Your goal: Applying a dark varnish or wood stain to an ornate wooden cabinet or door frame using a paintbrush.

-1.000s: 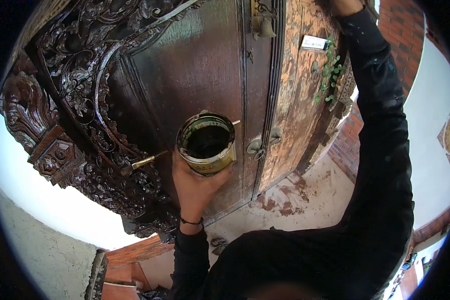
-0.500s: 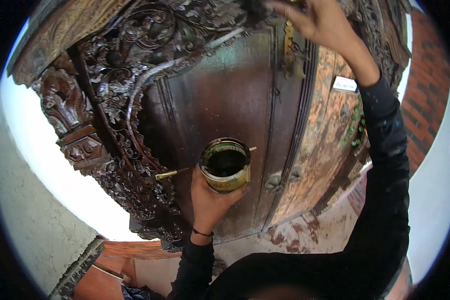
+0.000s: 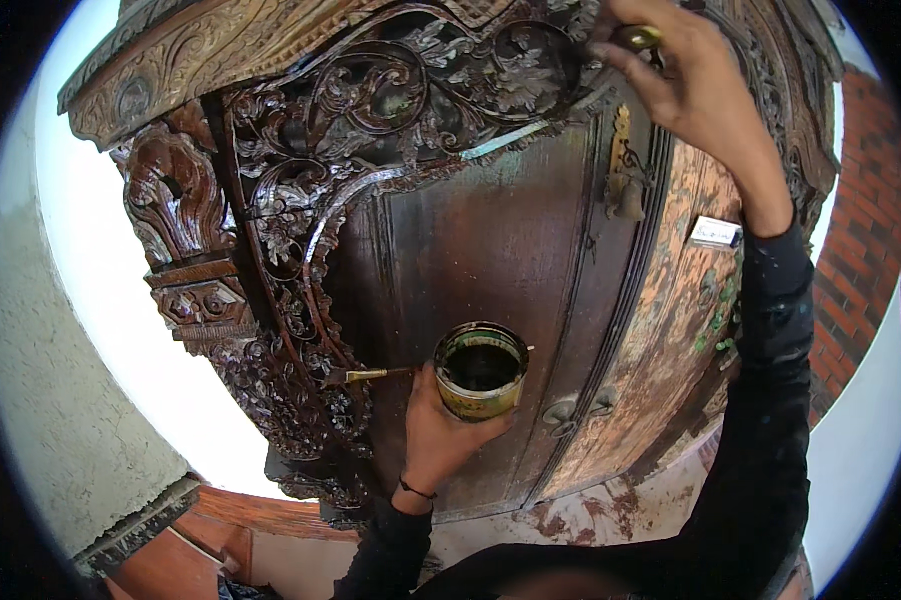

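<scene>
My left hand [image 3: 441,430] grips a round yellowish can [image 3: 479,405] from below and the side. Dark liquid lies inside it, and drips stain its rim. A slim paintbrush [image 3: 371,374] is pinned crosswise by the same hand behind the can, with its bristles to the left and its handle tip out to the right. High up, my right hand [image 3: 686,75] closes around a paintbrush with a yellow-green handle end [image 3: 639,38]; its bristles are hard to make out against the dark carving. That hand is at the carved wooden openwork [image 3: 531,70] above the door panel [image 3: 481,240].
Glossy dark carving [image 3: 301,230] runs down the left, under a paler carved beam [image 3: 201,60]. A metal latch [image 3: 626,180] hangs on the door; ring handles [image 3: 561,412] sit lower. To the right are a worn peeling panel [image 3: 661,330], a small white label [image 3: 716,232] and a brick wall [image 3: 856,220].
The view has shifted, so the door and carving appear lower and further right. My right hand remains up at the top carving; my left still holds the can and slim brush.
</scene>
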Tool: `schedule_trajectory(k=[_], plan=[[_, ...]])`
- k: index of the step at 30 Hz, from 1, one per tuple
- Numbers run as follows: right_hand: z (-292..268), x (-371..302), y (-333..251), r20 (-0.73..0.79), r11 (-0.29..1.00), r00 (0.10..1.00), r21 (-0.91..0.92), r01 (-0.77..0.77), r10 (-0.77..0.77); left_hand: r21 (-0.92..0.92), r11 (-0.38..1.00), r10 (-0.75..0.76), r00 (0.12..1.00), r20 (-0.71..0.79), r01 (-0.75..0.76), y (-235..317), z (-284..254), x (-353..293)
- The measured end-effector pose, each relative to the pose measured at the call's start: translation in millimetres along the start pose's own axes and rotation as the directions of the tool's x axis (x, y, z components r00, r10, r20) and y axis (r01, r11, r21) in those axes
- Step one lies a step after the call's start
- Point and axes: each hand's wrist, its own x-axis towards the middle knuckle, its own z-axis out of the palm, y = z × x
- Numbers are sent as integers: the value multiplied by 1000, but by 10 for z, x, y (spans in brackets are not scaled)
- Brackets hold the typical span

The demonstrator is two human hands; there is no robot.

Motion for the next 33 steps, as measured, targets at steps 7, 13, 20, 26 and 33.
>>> schedule_trajectory(k=[7,13,20,26,33], plan=[[441,-101,482,0,976,979,-79,205,-206,-107,994,6,998,68,1,-61,55,-25],[507,-92,99,19,978,996,-191,85,-83,-148,989,-13,998,61,21,40,-46,0],[418,-17,114,38,988,999,-156,7,-1,-255,964,-58,996,64,73,-4,-10,7],[470,-1,96,-99,997,995,-77,-15,7,-250,965,-71,996,60,84,-53,-22,-22],[47,-237,164,-63,858,895,323,-400,442,-131,991,-22,999,37,26,-5,-16,-44]])
